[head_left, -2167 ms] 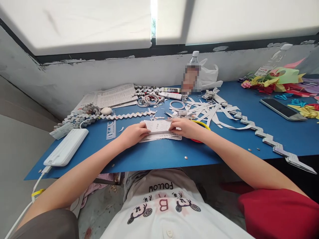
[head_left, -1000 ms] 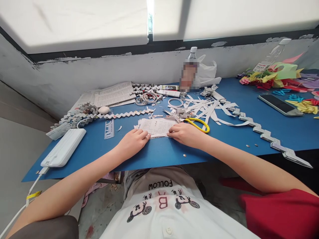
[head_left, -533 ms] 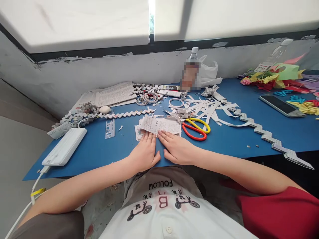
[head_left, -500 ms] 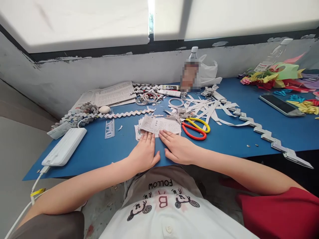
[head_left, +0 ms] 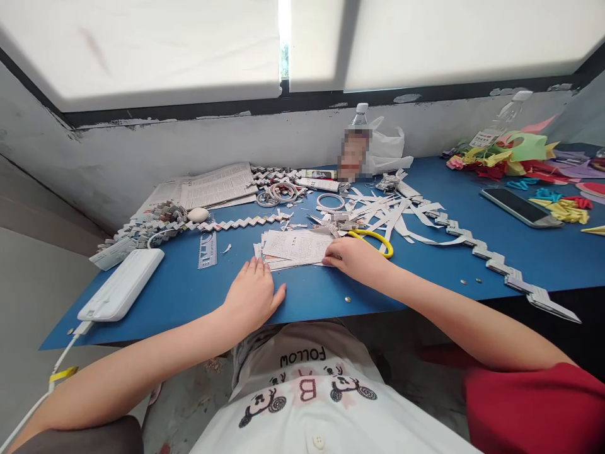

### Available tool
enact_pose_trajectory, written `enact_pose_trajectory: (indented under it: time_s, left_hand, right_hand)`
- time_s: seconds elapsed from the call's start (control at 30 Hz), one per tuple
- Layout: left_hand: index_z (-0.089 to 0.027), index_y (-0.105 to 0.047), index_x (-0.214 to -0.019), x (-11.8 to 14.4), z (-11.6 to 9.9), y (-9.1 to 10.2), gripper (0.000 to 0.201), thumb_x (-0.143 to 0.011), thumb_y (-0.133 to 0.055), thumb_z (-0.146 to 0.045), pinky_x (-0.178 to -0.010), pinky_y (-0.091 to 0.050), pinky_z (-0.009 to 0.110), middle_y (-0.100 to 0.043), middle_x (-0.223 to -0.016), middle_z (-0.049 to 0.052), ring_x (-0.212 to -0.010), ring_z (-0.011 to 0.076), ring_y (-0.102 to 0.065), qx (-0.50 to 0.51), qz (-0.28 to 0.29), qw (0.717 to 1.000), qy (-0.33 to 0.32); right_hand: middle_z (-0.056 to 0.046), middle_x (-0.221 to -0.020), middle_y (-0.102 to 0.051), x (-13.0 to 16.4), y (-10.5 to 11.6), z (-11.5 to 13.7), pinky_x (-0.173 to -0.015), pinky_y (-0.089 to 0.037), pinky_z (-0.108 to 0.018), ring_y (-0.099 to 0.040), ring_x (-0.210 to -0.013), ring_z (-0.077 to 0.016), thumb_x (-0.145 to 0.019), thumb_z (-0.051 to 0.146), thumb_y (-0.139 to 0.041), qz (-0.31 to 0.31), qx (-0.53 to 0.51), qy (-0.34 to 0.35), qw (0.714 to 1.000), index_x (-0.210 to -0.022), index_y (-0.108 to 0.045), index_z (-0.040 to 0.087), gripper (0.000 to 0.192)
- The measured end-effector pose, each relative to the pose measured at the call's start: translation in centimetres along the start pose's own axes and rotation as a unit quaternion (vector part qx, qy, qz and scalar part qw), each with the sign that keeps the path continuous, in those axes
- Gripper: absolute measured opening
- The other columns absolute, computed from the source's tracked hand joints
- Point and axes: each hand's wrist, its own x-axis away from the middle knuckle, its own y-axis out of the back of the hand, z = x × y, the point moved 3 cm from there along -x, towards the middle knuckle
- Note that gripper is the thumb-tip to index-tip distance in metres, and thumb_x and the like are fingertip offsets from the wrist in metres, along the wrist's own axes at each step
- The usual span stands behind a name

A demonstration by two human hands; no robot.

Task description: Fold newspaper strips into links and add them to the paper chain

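A small stack of cut newspaper pieces [head_left: 295,246] lies near the middle of the blue table, its layers slightly fanned. My left hand [head_left: 253,293] rests flat, palm down, with fingers stretched toward the stack's lower left corner. Curled at the right end of the stack, my right hand [head_left: 357,260] has its thumb and fingers closed on the paper's edge. Scissors [head_left: 385,243] lie just behind that hand; their yellow handle loop shows, while the red loop is hidden by the hand.
Loose white paper strips [head_left: 394,211] and a folded zigzag paper chain [head_left: 494,255] lie to the right, near a phone [head_left: 520,207]. Leftward are a white power bank [head_left: 121,284], a stencil ruler [head_left: 207,250] and newspapers [head_left: 220,186]. A bottle [head_left: 354,151] stands behind.
My hands have moved apart from the front of the stack. The left slid to the left; the right shifted right and curled round the paper's edge, covering the red scissor loop.
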Motion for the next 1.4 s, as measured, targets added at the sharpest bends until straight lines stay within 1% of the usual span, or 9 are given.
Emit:
enact_pose_trajectory:
  time_s: [0.17,0.33,0.47,0.57,0.67,0.77,0.93,1.23,1.4]
  left_hand:
    - [-0.014,-0.075,-0.078,-2.5,2.5,1.3,0.038,-0.091,-0.044,-0.031,-0.070,-0.048,0.037,-0.072,-0.084,0.015,-0.086,0.0303,-0.065,0.070,0.041,0.997,0.007]
    - [-0.023,-0.078,-0.077,-5.5,3.2,2.2,0.021,-0.079,-0.064,-0.039,-0.054,-0.036,0.026,-0.070,-0.080,0.005,-0.071,0.0207,-0.059,0.266,0.038,0.962,-0.043]
    - [-0.017,-0.074,-0.066,-7.0,3.3,2.0,0.030,-0.073,-0.068,-0.045,-0.047,-0.028,0.026,-0.057,-0.053,0.001,-0.048,0.0115,-0.044,0.470,0.095,0.878,0.004]
    - [-0.015,-0.072,-0.074,-7.4,3.9,2.1,0.030,-0.071,-0.070,-0.044,-0.048,-0.033,0.024,-0.060,-0.058,0.001,-0.051,0.0106,-0.047,0.620,0.015,0.781,0.075]
    - [-0.014,-0.068,-0.082,-7.4,4.2,1.9,0.034,-0.070,-0.073,-0.045,-0.052,-0.040,0.022,-0.067,-0.073,0.006,-0.063,0.0133,-0.058,0.712,-0.057,0.689,0.122]
    - [-0.012,-0.066,-0.085,-7.2,4.3,1.5,0.038,-0.070,-0.072,-0.046,-0.056,-0.044,0.023,-0.069,-0.082,0.010,-0.072,0.0170,-0.064,0.733,-0.094,0.656,0.153]
    - [-0.014,-0.063,-0.079,-7.1,3.6,0.8,0.037,-0.068,-0.073,-0.047,-0.052,-0.043,0.023,-0.067,-0.074,0.006,-0.066,0.0152,-0.063,0.753,-0.108,0.635,0.139]
    - [-0.017,-0.056,-0.073,-7.1,2.2,0.7,0.037,-0.080,-0.062,-0.053,-0.040,-0.036,0.021,-0.058,-0.058,0.000,-0.047,0.0098,-0.053,0.687,-0.025,0.725,0.050]
    - [-0.016,-0.058,-0.068,-6.9,2.4,0.6,0.040,-0.084,-0.056,-0.053,-0.039,-0.029,0.020,-0.052,-0.051,-0.001,-0.042,0.0074,-0.043,0.684,0.034,0.729,0.011]
  right_hand:
    - [-0.005,-0.087,-0.070,-2.4,0.6,-0.5,-0.058,-0.043,-0.026,-0.063,-0.075,-0.0185,-0.083,0.025,-0.059,0.084,-0.101,0.010,0.991,-0.090,-0.068,0.019,0.012]
    - [-0.004,-0.089,-0.070,-3.9,2.4,0.3,-0.056,-0.041,-0.025,-0.061,-0.071,-0.0167,-0.081,0.025,-0.057,0.164,-0.136,0.088,0.973,-0.084,-0.068,0.020,0.012]
    - [-0.006,-0.094,-0.070,-5.1,4.6,1.4,-0.066,-0.047,-0.028,-0.063,-0.082,-0.0193,-0.079,0.033,-0.064,0.033,-0.239,0.091,0.966,-0.089,-0.067,0.018,0.018]
    - [-0.011,-0.108,-0.068,-5.6,5.1,1.0,-0.079,-0.052,-0.033,-0.064,-0.095,-0.0214,-0.079,0.038,-0.067,-0.139,-0.393,0.019,0.909,-0.106,-0.064,0.016,0.035]
    - [-0.011,-0.110,-0.069,-6.1,3.2,1.0,-0.082,-0.053,-0.032,-0.066,-0.094,-0.0201,-0.081,0.045,-0.066,-0.057,-0.517,-0.014,0.854,-0.111,-0.063,0.016,0.042]
    - [-0.011,-0.091,-0.072,-6.1,1.4,1.4,-0.079,-0.054,-0.032,-0.068,-0.083,-0.0182,-0.081,0.055,-0.062,0.082,-0.555,0.015,0.828,-0.096,-0.068,0.013,0.044]
    - [-0.001,-0.064,-0.062,-5.8,1.1,1.5,-0.064,-0.047,-0.026,-0.056,-0.060,-0.0102,-0.078,0.057,-0.063,0.067,-0.540,0.036,0.838,-0.083,-0.066,0.013,0.045]
    - [0.004,-0.058,-0.048,-5.3,0.7,2.6,-0.056,-0.035,-0.024,-0.043,-0.055,-0.0095,-0.084,0.052,-0.055,0.062,-0.454,0.097,0.884,-0.074,-0.057,0.016,0.038]
    - [0.003,-0.066,-0.048,-5.3,0.2,2.4,-0.056,-0.032,-0.024,-0.040,-0.060,-0.0101,-0.083,0.051,-0.055,0.056,-0.410,0.105,0.904,-0.083,-0.061,0.015,0.037]
